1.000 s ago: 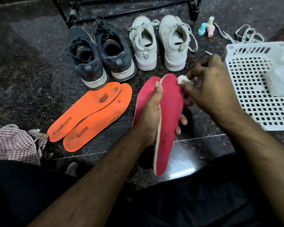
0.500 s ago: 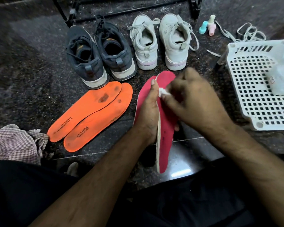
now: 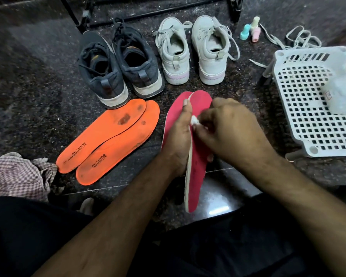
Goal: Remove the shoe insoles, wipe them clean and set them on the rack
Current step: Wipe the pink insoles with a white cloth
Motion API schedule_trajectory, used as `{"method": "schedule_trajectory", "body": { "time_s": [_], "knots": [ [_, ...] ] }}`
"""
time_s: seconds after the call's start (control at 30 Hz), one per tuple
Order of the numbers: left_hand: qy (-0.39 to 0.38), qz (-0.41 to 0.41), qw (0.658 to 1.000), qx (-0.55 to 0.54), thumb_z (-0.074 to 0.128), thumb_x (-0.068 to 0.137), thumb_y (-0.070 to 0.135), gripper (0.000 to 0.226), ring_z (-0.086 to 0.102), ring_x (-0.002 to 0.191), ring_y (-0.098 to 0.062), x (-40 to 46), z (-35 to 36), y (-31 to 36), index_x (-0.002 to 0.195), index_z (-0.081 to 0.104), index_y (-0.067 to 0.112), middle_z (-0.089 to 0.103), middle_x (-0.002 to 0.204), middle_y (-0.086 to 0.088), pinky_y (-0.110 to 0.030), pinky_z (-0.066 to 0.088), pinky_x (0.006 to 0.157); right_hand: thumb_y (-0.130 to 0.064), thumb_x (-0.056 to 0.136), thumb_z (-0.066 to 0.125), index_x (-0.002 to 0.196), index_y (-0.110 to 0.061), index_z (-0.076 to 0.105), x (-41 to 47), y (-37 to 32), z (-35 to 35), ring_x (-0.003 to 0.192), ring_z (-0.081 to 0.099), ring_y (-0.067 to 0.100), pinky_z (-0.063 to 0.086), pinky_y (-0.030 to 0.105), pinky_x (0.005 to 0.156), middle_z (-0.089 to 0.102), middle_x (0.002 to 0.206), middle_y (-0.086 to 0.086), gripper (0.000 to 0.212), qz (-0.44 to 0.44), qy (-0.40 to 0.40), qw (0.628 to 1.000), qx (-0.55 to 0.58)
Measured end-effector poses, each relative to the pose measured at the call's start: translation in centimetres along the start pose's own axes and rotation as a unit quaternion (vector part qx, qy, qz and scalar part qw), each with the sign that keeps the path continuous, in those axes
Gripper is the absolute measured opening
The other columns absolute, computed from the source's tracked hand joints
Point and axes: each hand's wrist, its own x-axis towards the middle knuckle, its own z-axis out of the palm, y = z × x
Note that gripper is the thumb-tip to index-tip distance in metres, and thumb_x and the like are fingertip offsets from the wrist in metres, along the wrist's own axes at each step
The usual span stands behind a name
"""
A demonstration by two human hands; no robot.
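Note:
My left hand grips a pink insole by its edge and holds it tilted above the floor. A second pink insole lies behind it, mostly hidden. My right hand pinches a small white wipe against the middle of the held insole. Two orange insoles lie side by side on the floor to the left, both stained near the toe. A dark pair of sneakers and a white pair of sneakers stand beyond them.
A black metal rack stands at the back. A white perforated plastic basket sits at the right with a pale packet in it. Loose laces and small pastel bottles lie behind it. A checked cloth lies at the left.
My right hand has moved the white wipe from the toe of the pink insole down to its middle. My left hand keeps the insole in the same place.

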Motion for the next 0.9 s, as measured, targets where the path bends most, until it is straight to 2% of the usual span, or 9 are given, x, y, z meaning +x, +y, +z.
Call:
{"method": "schedule_trajectory", "body": {
  "time_s": [0.07,0.13,0.3,0.4,0.47,0.57,0.7,0.8,0.9],
  "knots": [
    [-0.003,-0.002,1.000,0.000,0.024,0.095,0.075,0.079,0.057,0.051,-0.024,0.1,-0.2,0.2,0.080,0.075,0.016,0.064,0.066,-0.006,-0.031,0.046,0.045,-0.038,0.086,0.067,0.079,-0.019,0.072,-0.1,0.3,0.0,0.085,0.054,0.025,0.036,0.031,0.069,0.041,0.077,-0.005,0.021,-0.007,-0.013,1.000,0.023],
    [-0.010,-0.009,0.999,0.034,0.018,0.096,0.073,0.078,0.056,0.042,-0.020,0.1,0.0,0.0,0.084,0.072,0.018,0.062,0.059,-0.005,-0.027,0.044,0.037,-0.040,0.086,0.068,0.085,-0.019,0.074,0.5,1.8,-0.3,0.088,0.055,0.025,0.043,0.032,0.074,0.047,0.079,-0.003,0.022,0.012,-0.011,0.999,0.033],
    [-0.043,-0.050,0.993,0.098,0.016,0.093,0.076,0.079,0.051,0.039,-0.020,-0.7,0.8,-1.0,0.104,0.064,0.014,0.061,0.063,-0.011,-0.023,0.038,0.037,-0.041,0.088,0.065,0.102,-0.013,0.074,2.6,4.7,-1.5,0.098,0.056,0.033,0.049,0.042,0.082,0.058,0.095,0.011,0.033,0.113,0.076,0.991,-0.015],
    [-0.023,-0.032,0.996,0.077,0.019,0.093,0.075,0.073,0.053,0.039,-0.021,-0.5,0.8,-0.9,0.103,0.063,0.018,0.057,0.058,-0.012,-0.024,0.040,0.037,-0.041,0.085,0.064,0.095,-0.013,0.072,2.2,3.1,-1.0,0.095,0.056,0.034,0.047,0.040,0.079,0.057,0.092,0.012,0.031,0.097,0.069,0.993,0.003],
    [0.007,-0.003,1.000,0.024,0.025,0.095,0.074,0.070,0.058,0.047,-0.021,-0.1,0.4,-0.4,0.094,0.068,0.019,0.062,0.064,-0.009,-0.028,0.046,0.043,-0.042,0.083,0.061,0.087,-0.014,0.072,1.1,1.0,-0.1,0.088,0.056,0.032,0.047,0.039,0.075,0.056,0.085,0.010,0.030,0.047,0.039,0.998,0.035],
    [0.030,0.007,0.999,-0.042,0.032,0.095,0.073,0.073,0.061,0.071,-0.022,0.2,-0.4,0.4,0.082,0.075,0.016,0.064,0.082,-0.008,-0.034,0.049,0.066,-0.041,0.083,0.057,0.084,-0.014,0.072,-0.3,-0.6,0.9,0.084,0.056,0.031,0.048,0.039,0.073,0.056,0.083,0.009,0.031,-0.012,-0.001,0.999,0.042],
    [0.015,-0.003,0.999,0.049,0.020,0.097,0.072,0.070,0.053,0.042,-0.020,-0.1,0.3,-0.3,0.092,0.067,0.021,0.057,0.060,-0.006,-0.024,0.040,0.038,-0.039,0.088,0.064,0.092,-0.015,0.072,1.3,2.5,0.0,0.092,0.056,0.032,0.047,0.037,0.077,0.049,0.085,0.003,0.026,0.034,0.026,0.999,0.030],
    [-0.006,-0.024,0.998,0.057,0.020,0.096,0.073,0.066,0.051,0.043,-0.020,-0.5,0.9,-0.8,0.100,0.064,0.024,0.054,0.062,-0.005,-0.023,0.038,0.038,-0.038,0.088,0.065,0.095,-0.014,0.071,2.3,3.5,-0.7,0.093,0.056,0.034,0.046,0.039,0.079,0.044,0.086,0.001,0.026,0.072,0.065,0.995,0.026],
    [-0.023,-0.006,0.999,0.032,0.021,0.094,0.075,0.070,0.052,0.040,-0.021,-0.2,0.5,-0.5,0.094,0.069,0.024,0.057,0.060,-0.007,-0.025,0.041,0.037,-0.038,0.088,0.058,0.090,-0.015,0.068,1.4,1.5,-0.2,0.087,0.057,0.031,0.047,0.038,0.074,0.048,0.082,0.001,0.025,0.017,0.036,0.999,0.031]
  ]
}}
